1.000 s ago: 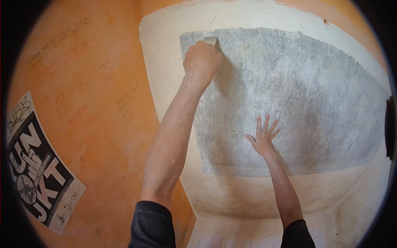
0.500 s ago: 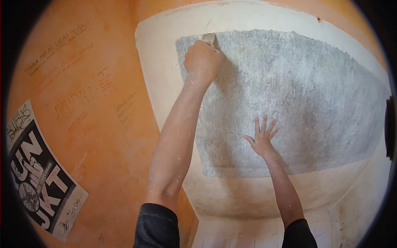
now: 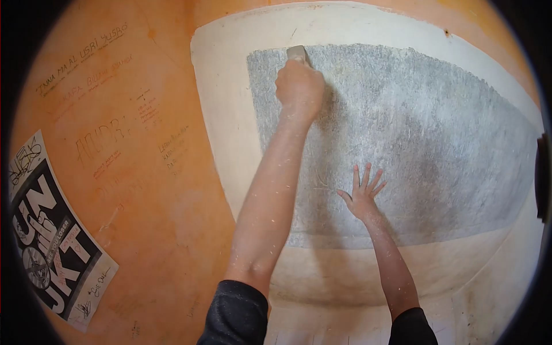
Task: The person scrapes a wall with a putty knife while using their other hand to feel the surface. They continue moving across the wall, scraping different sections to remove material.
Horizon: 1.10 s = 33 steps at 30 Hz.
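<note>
My left hand [image 3: 300,89] is wrapped round a small flat scraper [image 3: 296,53], whose blade shows above the fingers near the upper left edge of a rough grey patch [image 3: 460,121] on the wall. Most of the tool is hidden by the hand. Lower and to the right, my right hand [image 3: 362,198] lies against the grey surface with its fingers spread and nothing in it. Whitish specks dot both forearms.
A cream border [image 3: 218,103] surrounds the grey patch. To the left, an orange wall [image 3: 195,230] carries handwriting and a black-and-white poster [image 3: 52,241]. A dark object [image 3: 541,178] stands at the right edge.
My left hand has moved a little to the right and slightly down with the scraper. My right hand stays spread at nearly the same spot. The view has shifted slightly.
</note>
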Tool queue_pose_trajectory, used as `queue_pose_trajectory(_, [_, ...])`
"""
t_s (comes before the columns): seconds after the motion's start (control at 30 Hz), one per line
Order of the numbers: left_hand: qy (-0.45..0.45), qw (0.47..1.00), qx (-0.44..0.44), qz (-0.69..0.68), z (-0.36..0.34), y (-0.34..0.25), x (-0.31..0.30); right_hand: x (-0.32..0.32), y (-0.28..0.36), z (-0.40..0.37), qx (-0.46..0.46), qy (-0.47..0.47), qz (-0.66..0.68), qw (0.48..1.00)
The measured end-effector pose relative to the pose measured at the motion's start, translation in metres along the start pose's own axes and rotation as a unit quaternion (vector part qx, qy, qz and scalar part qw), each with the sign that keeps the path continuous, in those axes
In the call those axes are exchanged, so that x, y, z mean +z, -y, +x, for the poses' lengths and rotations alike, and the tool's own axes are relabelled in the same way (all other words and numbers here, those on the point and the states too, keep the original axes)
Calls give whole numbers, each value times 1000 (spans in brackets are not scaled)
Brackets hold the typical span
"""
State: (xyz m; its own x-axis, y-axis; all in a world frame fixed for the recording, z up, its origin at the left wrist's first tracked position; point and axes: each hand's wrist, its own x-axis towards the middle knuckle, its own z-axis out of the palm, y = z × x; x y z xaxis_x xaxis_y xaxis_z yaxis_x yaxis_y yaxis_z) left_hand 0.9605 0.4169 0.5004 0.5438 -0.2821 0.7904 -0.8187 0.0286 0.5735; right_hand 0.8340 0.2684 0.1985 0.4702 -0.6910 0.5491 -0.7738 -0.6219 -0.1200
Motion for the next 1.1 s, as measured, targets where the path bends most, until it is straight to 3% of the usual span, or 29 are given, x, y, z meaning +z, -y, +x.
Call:
queue_pose_trajectory(0.1, [33,998,-40,29,-3,-9,7,3,-1,-2,-12,-31,0,999])
queue_pose_trajectory(0.2, [32,999,-22,10,0,-18,1,-1,-2,-2,-13,-6,11,1000])
queue_pose_trajectory(0.3, [43,993,-95,-50,-1,-19,1,0,-2,-4,-20,-16,-3,1000])
queue_pose_trajectory(0.5, [22,998,-47,-45,9,-21,12,7,-7,-3,-45,-55,-11,997])
queue_pose_trajectory(0.7, [7,995,-48,-83,9,-30,18,1,-9,-5,-47,-9,-18,999])
queue_pose_trajectory(0.77, [-25,991,-92,-98,7,-37,26,2,-13,-7,-55,-5,-17,998])
queue_pose_trajectory(0.87, [-88,991,-84,-49,-9,-35,41,-7,-7,-4,-59,12,-13,998])
queue_pose_trajectory(0.97, [-116,991,-46,-54,45,0,30,-7,-16,-8,-61,20,-17,998])
queue_pose_trajectory(1.0, [-114,991,-42,-52,42,-9,22,-6,-15,-9,-74,1,-14,997])
queue_pose_trajectory(1.07, [70,997,-43,-6,32,-15,7,-2,-14,-10,-67,13,-11,998])
queue_pose_trajectory(1.1, [30,998,-61,2,24,-10,22,0,-16,-12,-72,-6,-11,997])
